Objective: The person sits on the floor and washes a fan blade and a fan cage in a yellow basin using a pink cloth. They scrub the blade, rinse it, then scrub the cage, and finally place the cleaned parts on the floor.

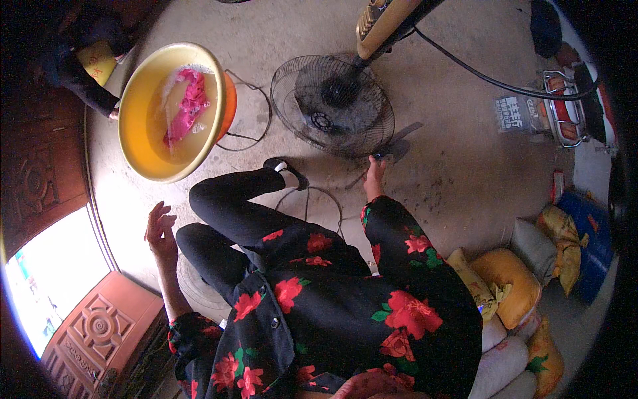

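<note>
My left hand (162, 229) is raised beside my knee, holding nothing, with its fingers loosely bent and apart. My right hand (375, 177) reaches forward to the lower rim of a fan's round wire guard (294, 124). Its fingertips are at the rim, beside a small dark part; whether they grip it is unclear. Dark fan blades (311, 87) show through the wires, and the fan's stand (386, 30) runs off at the top. Ahead on the left is a yellow plastic basin (137, 129) of cloudy water, with wet pink cloth (192, 97) in it.
Another person's hand (114, 114) is by the basin's left side. Round metal stands (266, 112) are on the concrete floor. A black cable (478, 77) crosses at the upper right. Stuffed sacks (503, 279) lie at the right; carved wooden doors (99, 324) are at the left.
</note>
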